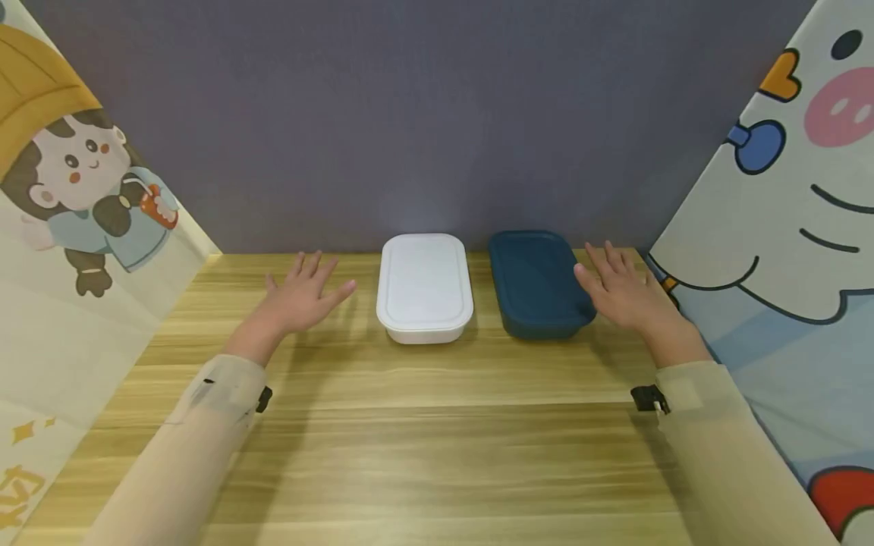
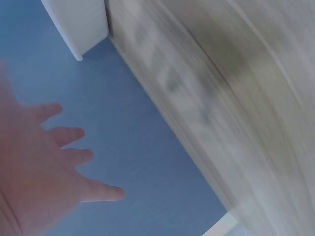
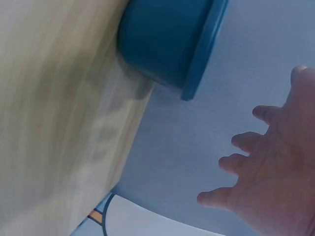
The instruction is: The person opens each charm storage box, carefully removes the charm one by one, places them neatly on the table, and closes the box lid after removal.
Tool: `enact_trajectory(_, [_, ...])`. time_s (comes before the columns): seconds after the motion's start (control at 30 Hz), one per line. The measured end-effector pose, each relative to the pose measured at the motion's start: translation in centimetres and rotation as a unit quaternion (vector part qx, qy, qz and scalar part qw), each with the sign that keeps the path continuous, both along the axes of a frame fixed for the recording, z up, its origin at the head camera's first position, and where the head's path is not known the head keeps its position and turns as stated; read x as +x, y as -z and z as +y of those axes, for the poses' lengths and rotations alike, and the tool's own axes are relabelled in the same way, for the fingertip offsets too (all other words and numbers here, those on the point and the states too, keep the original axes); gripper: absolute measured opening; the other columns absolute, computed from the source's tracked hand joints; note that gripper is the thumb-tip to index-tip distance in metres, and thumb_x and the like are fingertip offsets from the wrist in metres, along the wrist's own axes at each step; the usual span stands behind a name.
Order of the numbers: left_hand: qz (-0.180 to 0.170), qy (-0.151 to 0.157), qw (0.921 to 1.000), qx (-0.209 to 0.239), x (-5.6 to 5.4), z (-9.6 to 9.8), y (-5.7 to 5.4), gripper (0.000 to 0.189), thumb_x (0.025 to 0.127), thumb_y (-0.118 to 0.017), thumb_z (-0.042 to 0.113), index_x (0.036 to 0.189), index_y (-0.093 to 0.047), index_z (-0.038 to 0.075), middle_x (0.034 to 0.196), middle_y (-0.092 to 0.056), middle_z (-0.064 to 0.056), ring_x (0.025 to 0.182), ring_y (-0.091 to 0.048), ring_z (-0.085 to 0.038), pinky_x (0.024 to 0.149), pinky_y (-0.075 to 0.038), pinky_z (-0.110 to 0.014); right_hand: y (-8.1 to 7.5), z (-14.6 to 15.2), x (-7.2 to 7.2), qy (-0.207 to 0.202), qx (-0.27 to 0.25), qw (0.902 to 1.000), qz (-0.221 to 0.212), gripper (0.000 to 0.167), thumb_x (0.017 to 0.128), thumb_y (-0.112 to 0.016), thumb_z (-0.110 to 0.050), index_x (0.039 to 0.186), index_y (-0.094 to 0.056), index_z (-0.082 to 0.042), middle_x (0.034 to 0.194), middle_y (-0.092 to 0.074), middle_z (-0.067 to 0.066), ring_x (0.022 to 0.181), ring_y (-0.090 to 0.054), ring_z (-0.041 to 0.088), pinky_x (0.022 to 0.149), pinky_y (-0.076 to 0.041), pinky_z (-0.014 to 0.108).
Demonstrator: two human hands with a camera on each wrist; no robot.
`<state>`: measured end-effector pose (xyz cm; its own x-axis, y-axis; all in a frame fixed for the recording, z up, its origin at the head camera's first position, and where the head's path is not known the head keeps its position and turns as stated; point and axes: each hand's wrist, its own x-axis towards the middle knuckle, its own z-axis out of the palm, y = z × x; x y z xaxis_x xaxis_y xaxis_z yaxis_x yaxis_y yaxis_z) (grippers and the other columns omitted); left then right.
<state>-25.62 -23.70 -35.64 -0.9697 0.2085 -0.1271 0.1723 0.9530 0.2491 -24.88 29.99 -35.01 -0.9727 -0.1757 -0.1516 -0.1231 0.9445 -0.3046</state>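
Note:
A white lidded food container (image 1: 425,282) stands on the wooden table, its lid on. To its right is a dark blue lidded food container (image 1: 539,282), slightly turned. My left hand (image 1: 300,296) is held over the table left of the white container, fingers spread and apart from it. My right hand (image 1: 621,288) is beside the blue container, its thumb overlapping the right edge in the head view. In the right wrist view, a gap shows between that hand and the blue container (image 3: 167,39). Both hands are empty.
The wooden table (image 1: 437,455) meets a grey-blue wall panel (image 1: 437,121) just behind the containers. Cartoon-printed panels flank it: a child figure (image 1: 95,182) on the left and a pig face (image 1: 819,152) on the right.

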Motion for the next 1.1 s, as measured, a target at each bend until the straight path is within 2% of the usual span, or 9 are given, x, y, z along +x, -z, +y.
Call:
enact_trajectory(0.23, [0.004,0.002,0.9999,-0.009,0.1,0.2,-1.0,0.100,0.100,-0.018,0.086,0.173,-0.010,0.018,0.180,0.003,-0.020,0.165,0.009,-0.050,0.115,0.007,-0.091,-1.3,-1.4,-0.6,-0.013,0.001,0.9998,0.016,0.087,0.107,-0.011,-0.074,0.172,0.010,-0.019,0.177,0.020,0.022,0.161,0.012,0.058,0.117,0.003,0.089])
enact_trajectory(0.33, [0.004,0.006,1.0000,-0.005,-0.1,0.4,-1.3,0.098,0.101,-0.017,0.084,0.173,-0.008,0.019,0.180,0.002,-0.019,0.165,0.009,-0.049,0.115,0.007,-0.091,-2.0,-2.3,-1.0,-0.023,-0.005,0.9997,0.008,0.087,0.108,-0.015,-0.072,0.172,0.009,-0.019,0.177,0.020,0.020,0.161,0.013,0.057,0.116,0.003,0.090])
enact_trajectory(0.53, [0.003,0.024,0.9990,0.039,-0.8,1.3,-1.4,0.087,0.108,-0.020,0.074,0.173,-0.012,0.017,0.180,-0.005,-0.020,0.165,0.005,-0.050,0.117,0.003,-0.090,-2.4,-4.4,-1.9,-0.048,-0.020,0.9987,-0.007,0.087,0.108,-0.019,-0.072,0.172,0.009,-0.020,0.179,0.017,0.019,0.163,0.014,0.053,0.117,0.004,0.089])
enact_trajectory(0.7, [-0.005,0.043,0.9971,0.063,-1.3,2.2,-0.7,0.079,0.112,-0.026,0.064,0.172,-0.016,0.014,0.179,-0.012,-0.021,0.165,0.001,-0.050,0.120,-0.001,-0.087,-1.7,-6.8,-2.7,-0.080,-0.021,0.9965,-0.009,0.085,0.109,-0.020,-0.071,0.173,0.003,-0.020,0.180,0.007,0.018,0.165,0.008,0.049,0.121,0.000,0.086])
enact_trajectory(0.83, [-0.010,0.054,0.9957,0.075,-1.4,2.8,0.2,0.076,0.113,-0.031,0.059,0.171,-0.020,0.010,0.177,-0.020,-0.023,0.165,-0.006,-0.051,0.126,-0.007,-0.080,-1.0,-8.8,-2.9,-0.102,-0.013,0.9946,-0.013,0.084,0.109,-0.022,-0.071,0.173,0.000,-0.021,0.181,0.004,0.016,0.167,0.006,0.044,0.125,0.002,0.081])
enact_trajectory(0.97, [-0.018,0.060,0.9937,0.093,-1.6,3.2,1.0,0.081,0.112,-0.035,0.062,0.170,-0.023,0.007,0.175,-0.024,-0.026,0.164,-0.009,-0.052,0.131,-0.012,-0.071,-0.4,-10.3,-2.9,-0.123,-0.003,0.9922,-0.017,0.085,0.108,-0.026,-0.073,0.173,0.001,-0.025,0.181,0.002,0.014,0.168,0.004,0.039,0.128,0.006,0.077])
enact_trajectory(1.1, [-0.031,0.074,0.9894,0.122,-1.7,3.7,1.7,0.093,0.105,-0.045,0.070,0.171,-0.021,0.009,0.176,-0.022,-0.024,0.165,-0.006,-0.049,0.133,-0.012,-0.068,0.2,-11.4,-2.7,-0.145,0.008,0.9894,-0.009,0.087,0.108,-0.035,-0.071,0.173,-0.003,-0.023,0.181,-0.004,0.014,0.169,-0.001,0.036,0.130,0.005,0.075])
